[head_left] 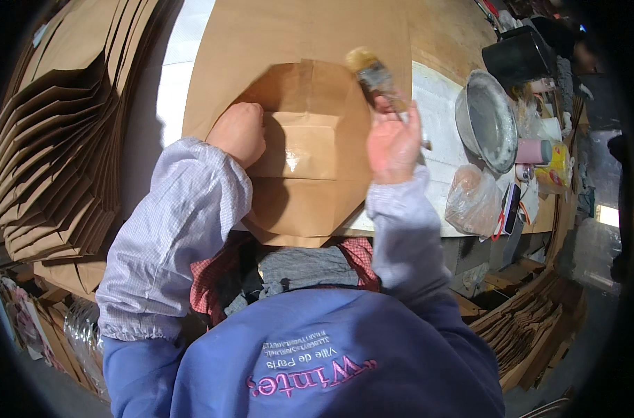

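- L hand curled on brown paper bag — can't tell if grip's clamped
- R hand palm up — grip clamped on brush

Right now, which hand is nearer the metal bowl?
Right. The right hand, holding a brush, is just left of the metal bowl, apart from it. The left hand is farther left, at the far side of the paper bag.

Bright, hard light. Paper bag: glare spot mid-panel, sharp-edged shadows inside. Brush at bag's upper right blurred. Dim far right of bag; fisheye curvature, black rim all round.
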A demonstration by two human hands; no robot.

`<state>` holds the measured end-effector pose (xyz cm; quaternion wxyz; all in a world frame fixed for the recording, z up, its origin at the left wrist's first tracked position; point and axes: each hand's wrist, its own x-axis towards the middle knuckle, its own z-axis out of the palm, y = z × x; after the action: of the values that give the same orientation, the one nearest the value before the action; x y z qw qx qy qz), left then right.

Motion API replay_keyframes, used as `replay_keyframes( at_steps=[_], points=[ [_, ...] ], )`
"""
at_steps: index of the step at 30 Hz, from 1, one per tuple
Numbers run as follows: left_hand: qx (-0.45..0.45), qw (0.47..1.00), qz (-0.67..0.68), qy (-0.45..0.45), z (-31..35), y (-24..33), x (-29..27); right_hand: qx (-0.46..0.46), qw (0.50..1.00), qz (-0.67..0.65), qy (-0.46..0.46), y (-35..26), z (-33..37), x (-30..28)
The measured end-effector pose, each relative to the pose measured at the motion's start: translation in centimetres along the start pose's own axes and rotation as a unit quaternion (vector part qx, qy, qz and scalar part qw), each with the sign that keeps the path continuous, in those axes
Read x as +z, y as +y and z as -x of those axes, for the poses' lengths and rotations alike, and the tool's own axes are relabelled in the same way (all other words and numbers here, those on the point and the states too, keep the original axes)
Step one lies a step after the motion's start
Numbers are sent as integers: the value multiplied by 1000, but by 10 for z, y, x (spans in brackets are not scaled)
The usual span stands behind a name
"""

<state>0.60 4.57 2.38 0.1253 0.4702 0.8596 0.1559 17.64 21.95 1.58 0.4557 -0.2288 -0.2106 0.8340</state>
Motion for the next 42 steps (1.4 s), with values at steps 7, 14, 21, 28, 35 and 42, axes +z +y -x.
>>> replay_keyframes(
  at_steps=[7, 14, 21, 28, 35, 42],
  points=[
    [41, 998, -38, -11, 3, 16, -14, 146, 983, -102, -50, 42, 3, -16],
    [2, 903, 281, 326, 49, -23, -27, 178, 972, -107, -109, 35, 8, -12],
    [91, 972, -141, 164, 33, -45, 28, 183, 962, -66, -190, 37, 6, -27],
    [143, 988, -34, -56, 71, -18, -7, 177, 964, 15, -199, 38, 5, -23],
    [197, 966, -157, 53, 39, -44, 15, 357, 850, 370, -116, -27, 93, -14],
    [200, 965, -156, 72, 43, -37, 12, -135, 456, 701, -531, -86, 100, 5]
  ],
)
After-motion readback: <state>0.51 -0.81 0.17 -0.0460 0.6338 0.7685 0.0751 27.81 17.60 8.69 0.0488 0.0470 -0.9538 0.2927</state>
